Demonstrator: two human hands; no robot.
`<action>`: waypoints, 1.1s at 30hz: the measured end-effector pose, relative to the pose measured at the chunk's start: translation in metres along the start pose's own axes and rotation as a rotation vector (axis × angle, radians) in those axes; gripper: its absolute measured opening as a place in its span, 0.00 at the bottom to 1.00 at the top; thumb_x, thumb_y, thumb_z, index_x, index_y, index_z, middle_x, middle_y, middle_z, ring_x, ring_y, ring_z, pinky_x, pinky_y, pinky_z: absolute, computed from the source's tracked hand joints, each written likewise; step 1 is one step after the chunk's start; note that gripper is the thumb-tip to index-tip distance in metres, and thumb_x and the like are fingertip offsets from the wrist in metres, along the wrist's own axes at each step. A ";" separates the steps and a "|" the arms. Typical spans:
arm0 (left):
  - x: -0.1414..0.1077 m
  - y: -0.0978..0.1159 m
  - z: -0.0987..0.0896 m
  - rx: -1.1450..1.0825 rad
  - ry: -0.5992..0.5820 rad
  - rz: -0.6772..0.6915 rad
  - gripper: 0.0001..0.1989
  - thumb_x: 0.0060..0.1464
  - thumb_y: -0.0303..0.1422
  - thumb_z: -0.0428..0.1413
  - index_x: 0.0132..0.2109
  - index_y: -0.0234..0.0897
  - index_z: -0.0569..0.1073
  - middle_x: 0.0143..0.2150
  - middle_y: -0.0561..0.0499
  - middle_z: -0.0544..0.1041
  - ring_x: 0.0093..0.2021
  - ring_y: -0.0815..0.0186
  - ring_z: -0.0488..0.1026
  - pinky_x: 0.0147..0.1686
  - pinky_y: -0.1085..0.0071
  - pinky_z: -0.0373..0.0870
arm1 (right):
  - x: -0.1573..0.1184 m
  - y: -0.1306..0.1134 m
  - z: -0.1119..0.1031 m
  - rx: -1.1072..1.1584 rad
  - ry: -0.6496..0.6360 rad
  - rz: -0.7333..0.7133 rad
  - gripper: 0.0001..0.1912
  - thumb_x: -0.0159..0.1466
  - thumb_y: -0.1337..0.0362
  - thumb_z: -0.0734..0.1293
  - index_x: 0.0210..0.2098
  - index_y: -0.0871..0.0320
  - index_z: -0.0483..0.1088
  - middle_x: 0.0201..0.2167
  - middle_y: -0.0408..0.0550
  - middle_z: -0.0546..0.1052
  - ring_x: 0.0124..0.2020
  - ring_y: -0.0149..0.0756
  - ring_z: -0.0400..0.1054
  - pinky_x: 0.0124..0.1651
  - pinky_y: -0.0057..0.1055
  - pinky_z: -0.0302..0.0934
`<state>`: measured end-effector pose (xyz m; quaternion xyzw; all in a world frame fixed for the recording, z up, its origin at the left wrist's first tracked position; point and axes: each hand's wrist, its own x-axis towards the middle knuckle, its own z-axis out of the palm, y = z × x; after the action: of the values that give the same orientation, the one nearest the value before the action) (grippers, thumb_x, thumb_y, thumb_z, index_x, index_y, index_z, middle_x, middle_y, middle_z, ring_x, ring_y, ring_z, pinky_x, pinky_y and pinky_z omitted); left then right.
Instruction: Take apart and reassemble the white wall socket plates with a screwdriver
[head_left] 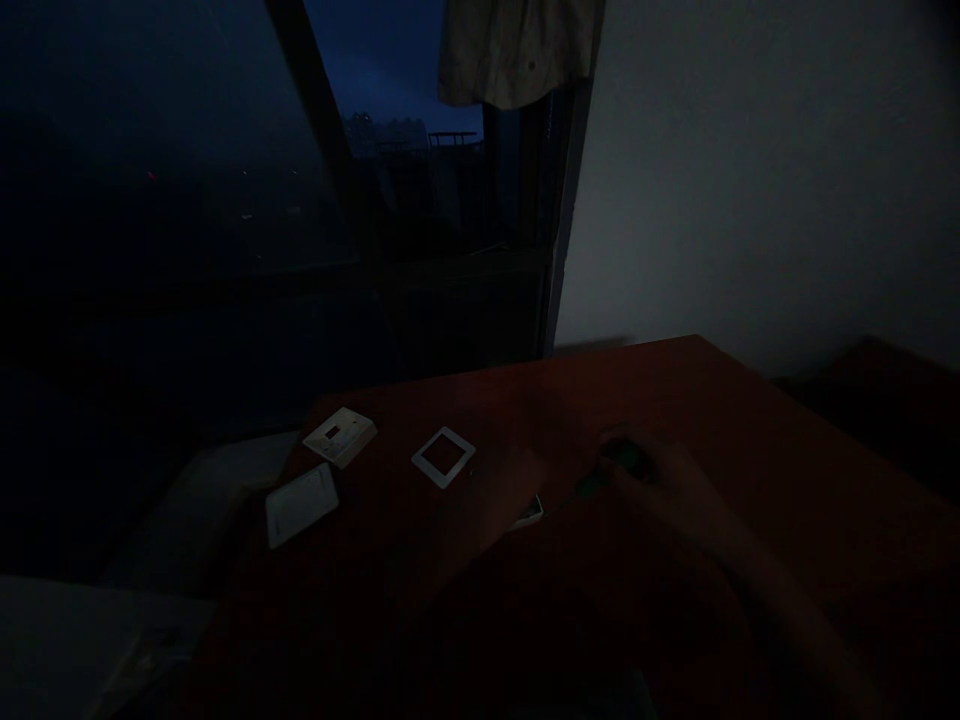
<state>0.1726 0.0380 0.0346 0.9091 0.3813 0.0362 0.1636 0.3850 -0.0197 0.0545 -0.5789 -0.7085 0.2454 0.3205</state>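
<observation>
In dim light, my right hand (671, 480) is closed round the dark green handle of a screwdriver (592, 484). Its thin shaft points left and down, toward a small white plastic piece (531, 513) on the table. My left hand (499, 490) lies over that piece and covers most of it, so only its right corner shows. The left fingers are too dark to make out. A white square frame (422, 461) with an open middle lies just left of my left hand.
The reddish-brown table (600, 385) reaches toward a window (420, 210) and a pale wall (750, 180). At its left edge lie a white box-like housing (360, 440) and a flat white plate (302, 506). A short curtain (517, 50) hangs above.
</observation>
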 end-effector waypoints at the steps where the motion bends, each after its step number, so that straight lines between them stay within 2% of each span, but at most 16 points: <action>1: 0.000 -0.001 0.000 -0.004 0.000 -0.005 0.15 0.61 0.36 0.55 0.53 0.36 0.69 0.53 0.43 0.71 0.48 0.60 0.72 0.46 0.60 0.72 | 0.000 0.000 0.000 -0.002 0.003 0.003 0.13 0.60 0.65 0.62 0.44 0.55 0.69 0.38 0.47 0.78 0.37 0.39 0.73 0.40 0.33 0.65; 8: 0.004 -0.004 -0.001 -0.029 -0.008 -0.029 0.14 0.62 0.36 0.53 0.52 0.36 0.69 0.52 0.44 0.71 0.47 0.61 0.72 0.45 0.60 0.72 | -0.001 0.000 0.002 -0.012 0.023 0.021 0.13 0.60 0.63 0.62 0.45 0.56 0.69 0.37 0.47 0.78 0.35 0.38 0.73 0.38 0.32 0.65; 13: -0.007 -0.009 -0.017 -0.035 0.032 -0.045 0.08 0.63 0.34 0.51 0.40 0.36 0.73 0.41 0.48 0.75 0.40 0.63 0.73 0.41 0.65 0.70 | -0.003 0.002 0.002 -0.022 0.016 0.017 0.13 0.61 0.63 0.62 0.45 0.56 0.69 0.39 0.48 0.78 0.37 0.38 0.73 0.40 0.32 0.65; 15: -0.022 -0.017 -0.020 -0.052 0.086 -0.073 0.09 0.63 0.32 0.49 0.37 0.37 0.73 0.38 0.49 0.75 0.38 0.64 0.73 0.39 0.68 0.68 | -0.005 0.004 0.001 -0.025 0.033 0.024 0.13 0.61 0.61 0.61 0.44 0.56 0.70 0.39 0.48 0.78 0.37 0.39 0.74 0.40 0.33 0.65; 16: -0.033 -0.024 -0.019 -0.084 0.163 -0.116 0.09 0.62 0.33 0.49 0.37 0.38 0.73 0.38 0.50 0.75 0.38 0.64 0.73 0.38 0.69 0.67 | -0.006 0.005 0.000 -0.025 0.042 0.029 0.13 0.61 0.61 0.61 0.44 0.56 0.70 0.39 0.48 0.78 0.37 0.39 0.74 0.40 0.33 0.65; 18: -0.058 -0.041 -0.010 -0.157 0.285 -0.229 0.08 0.61 0.33 0.49 0.38 0.40 0.73 0.40 0.50 0.76 0.40 0.63 0.73 0.39 0.69 0.67 | -0.007 0.006 -0.003 -0.023 0.057 0.038 0.13 0.61 0.59 0.62 0.43 0.55 0.71 0.38 0.48 0.79 0.37 0.39 0.74 0.40 0.34 0.66; 20: -0.086 -0.063 0.004 -0.133 0.347 -0.359 0.09 0.61 0.35 0.49 0.39 0.41 0.73 0.41 0.50 0.76 0.41 0.61 0.73 0.41 0.66 0.67 | -0.009 0.007 -0.006 -0.017 0.069 0.037 0.13 0.61 0.58 0.63 0.43 0.55 0.71 0.38 0.48 0.79 0.37 0.40 0.74 0.40 0.34 0.66; 23: -0.126 -0.094 0.028 -0.069 0.384 -0.528 0.10 0.59 0.36 0.48 0.39 0.41 0.74 0.43 0.49 0.75 0.43 0.59 0.72 0.45 0.63 0.68 | -0.010 0.010 -0.010 -0.039 0.091 0.072 0.14 0.61 0.57 0.63 0.43 0.55 0.71 0.39 0.48 0.79 0.38 0.40 0.74 0.41 0.34 0.66; 25: -0.146 -0.108 0.039 -0.034 0.370 -0.599 0.11 0.58 0.36 0.48 0.38 0.40 0.74 0.42 0.47 0.75 0.44 0.58 0.72 0.47 0.62 0.68 | -0.010 0.012 -0.013 -0.065 0.115 0.111 0.14 0.61 0.56 0.63 0.44 0.55 0.71 0.39 0.48 0.79 0.38 0.40 0.74 0.40 0.34 0.66; 29: -0.164 -0.113 0.048 0.007 0.382 -0.695 0.13 0.59 0.36 0.46 0.38 0.39 0.74 0.42 0.47 0.75 0.43 0.59 0.72 0.46 0.62 0.69 | -0.007 0.011 -0.019 -0.079 0.209 0.150 0.16 0.60 0.53 0.64 0.41 0.56 0.71 0.38 0.49 0.79 0.37 0.42 0.74 0.40 0.35 0.65; 33: -0.163 -0.106 0.045 0.006 0.389 -0.671 0.13 0.61 0.36 0.45 0.39 0.40 0.73 0.41 0.48 0.74 0.42 0.59 0.72 0.45 0.62 0.69 | -0.004 0.000 -0.022 -0.072 0.299 0.165 0.16 0.60 0.50 0.64 0.39 0.56 0.71 0.31 0.47 0.78 0.30 0.39 0.72 0.33 0.33 0.64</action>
<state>-0.0060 -0.0191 -0.0327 0.7104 0.6816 0.1515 0.0884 0.4015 -0.0239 0.0683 -0.6762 -0.6114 0.1564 0.3801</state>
